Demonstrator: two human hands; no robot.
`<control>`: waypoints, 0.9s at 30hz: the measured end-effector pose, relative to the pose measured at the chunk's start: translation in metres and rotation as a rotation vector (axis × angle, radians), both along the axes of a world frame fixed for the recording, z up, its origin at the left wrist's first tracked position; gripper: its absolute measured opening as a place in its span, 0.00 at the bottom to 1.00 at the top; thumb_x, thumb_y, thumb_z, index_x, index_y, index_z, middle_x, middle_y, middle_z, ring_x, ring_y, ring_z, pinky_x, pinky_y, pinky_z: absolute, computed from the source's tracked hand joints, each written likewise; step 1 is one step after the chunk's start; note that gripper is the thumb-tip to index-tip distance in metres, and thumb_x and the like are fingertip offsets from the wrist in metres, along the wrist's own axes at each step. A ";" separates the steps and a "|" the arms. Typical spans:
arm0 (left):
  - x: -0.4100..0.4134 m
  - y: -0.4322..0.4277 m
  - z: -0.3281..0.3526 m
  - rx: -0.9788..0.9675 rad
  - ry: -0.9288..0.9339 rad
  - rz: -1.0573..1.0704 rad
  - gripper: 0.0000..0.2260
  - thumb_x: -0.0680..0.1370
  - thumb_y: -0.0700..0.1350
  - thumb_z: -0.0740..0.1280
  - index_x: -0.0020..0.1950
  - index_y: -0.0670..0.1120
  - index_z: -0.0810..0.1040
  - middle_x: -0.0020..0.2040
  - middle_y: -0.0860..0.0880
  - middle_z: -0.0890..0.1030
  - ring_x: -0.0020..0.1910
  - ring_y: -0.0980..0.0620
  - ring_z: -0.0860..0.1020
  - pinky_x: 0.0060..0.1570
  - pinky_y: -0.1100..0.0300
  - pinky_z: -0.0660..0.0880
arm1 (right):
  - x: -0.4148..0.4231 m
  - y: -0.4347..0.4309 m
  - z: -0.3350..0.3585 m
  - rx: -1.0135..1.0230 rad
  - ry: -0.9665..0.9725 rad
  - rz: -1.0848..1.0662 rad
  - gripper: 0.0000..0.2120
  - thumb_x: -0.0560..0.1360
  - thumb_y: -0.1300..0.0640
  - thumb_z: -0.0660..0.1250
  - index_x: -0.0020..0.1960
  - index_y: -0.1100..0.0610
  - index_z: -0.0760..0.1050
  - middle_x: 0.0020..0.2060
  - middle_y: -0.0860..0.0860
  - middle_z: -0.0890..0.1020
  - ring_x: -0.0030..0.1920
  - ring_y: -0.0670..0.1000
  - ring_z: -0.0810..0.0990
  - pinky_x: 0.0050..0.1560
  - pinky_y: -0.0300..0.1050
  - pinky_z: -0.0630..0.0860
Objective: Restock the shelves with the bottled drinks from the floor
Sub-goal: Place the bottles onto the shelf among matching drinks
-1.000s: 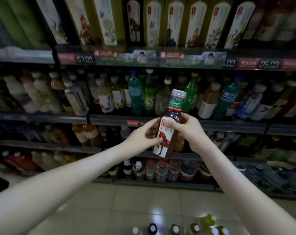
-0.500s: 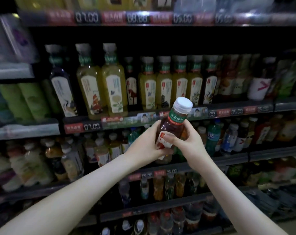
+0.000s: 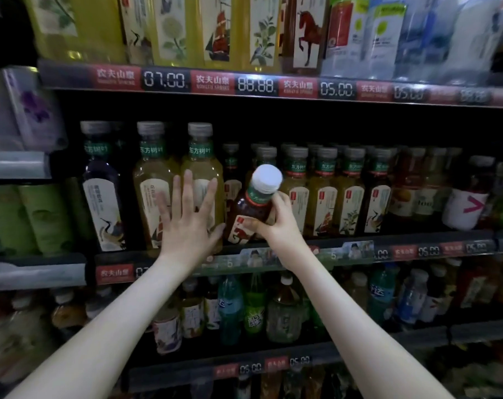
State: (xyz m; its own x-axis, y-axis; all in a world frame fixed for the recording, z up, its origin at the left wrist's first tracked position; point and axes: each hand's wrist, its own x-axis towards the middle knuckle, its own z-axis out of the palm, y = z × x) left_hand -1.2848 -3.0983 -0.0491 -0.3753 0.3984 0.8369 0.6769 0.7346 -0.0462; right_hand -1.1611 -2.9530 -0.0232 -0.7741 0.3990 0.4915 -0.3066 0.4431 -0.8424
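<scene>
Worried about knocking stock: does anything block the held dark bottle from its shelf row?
A matching dark bottle already stands there, right behind the held bottle in the right hand; the left hand is spread before the neighbouring yellow bottle.

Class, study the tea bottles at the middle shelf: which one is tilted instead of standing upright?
The dark tea bottle gripped by the right hand: its white cap leans right, while the shelved bottles all stand upright.
</scene>
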 end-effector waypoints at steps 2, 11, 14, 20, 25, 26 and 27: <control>-0.005 0.005 -0.004 0.022 0.015 -0.008 0.43 0.73 0.59 0.66 0.79 0.52 0.43 0.77 0.42 0.38 0.76 0.41 0.36 0.71 0.41 0.33 | -0.011 0.001 0.005 0.059 -0.037 -0.028 0.35 0.71 0.54 0.75 0.73 0.51 0.64 0.68 0.47 0.63 0.69 0.49 0.66 0.70 0.49 0.65; -0.007 0.008 -0.006 0.024 -0.049 -0.033 0.42 0.72 0.66 0.56 0.79 0.53 0.40 0.76 0.43 0.30 0.76 0.42 0.34 0.72 0.43 0.34 | -0.038 0.002 0.018 0.315 -0.106 -0.192 0.31 0.74 0.51 0.70 0.74 0.51 0.63 0.72 0.52 0.64 0.72 0.55 0.61 0.70 0.53 0.60; -0.006 0.007 -0.006 0.016 -0.038 -0.024 0.46 0.71 0.69 0.62 0.79 0.53 0.39 0.76 0.43 0.30 0.75 0.43 0.32 0.72 0.44 0.33 | -0.043 0.010 0.023 0.486 -0.168 -0.340 0.29 0.75 0.47 0.68 0.74 0.47 0.64 0.73 0.51 0.61 0.71 0.59 0.57 0.72 0.59 0.57; -0.009 0.009 -0.007 0.017 0.020 0.001 0.53 0.67 0.66 0.70 0.78 0.52 0.39 0.75 0.43 0.29 0.75 0.43 0.33 0.71 0.42 0.36 | -0.043 0.009 0.014 0.769 -0.303 -0.320 0.53 0.69 0.46 0.74 0.78 0.52 0.39 0.77 0.52 0.50 0.75 0.57 0.48 0.73 0.60 0.51; -0.007 0.013 -0.008 0.028 0.023 0.027 0.53 0.67 0.65 0.71 0.79 0.51 0.40 0.75 0.41 0.30 0.75 0.41 0.33 0.71 0.41 0.35 | -0.052 0.005 -0.016 0.951 -0.216 -0.475 0.52 0.74 0.52 0.70 0.76 0.43 0.30 0.78 0.51 0.45 0.76 0.58 0.48 0.72 0.62 0.49; -0.007 0.013 -0.007 0.025 0.015 0.029 0.53 0.67 0.63 0.72 0.79 0.50 0.40 0.75 0.41 0.30 0.75 0.41 0.34 0.71 0.41 0.34 | -0.054 0.006 -0.018 0.978 -0.205 -0.510 0.50 0.74 0.55 0.69 0.76 0.44 0.31 0.78 0.51 0.45 0.75 0.57 0.49 0.72 0.62 0.47; -0.005 0.013 -0.007 0.021 0.006 0.030 0.53 0.67 0.62 0.73 0.79 0.50 0.41 0.75 0.40 0.30 0.75 0.40 0.34 0.71 0.41 0.34 | -0.056 0.007 -0.019 1.000 -0.197 -0.532 0.49 0.74 0.59 0.68 0.77 0.45 0.32 0.78 0.51 0.44 0.74 0.57 0.48 0.72 0.62 0.45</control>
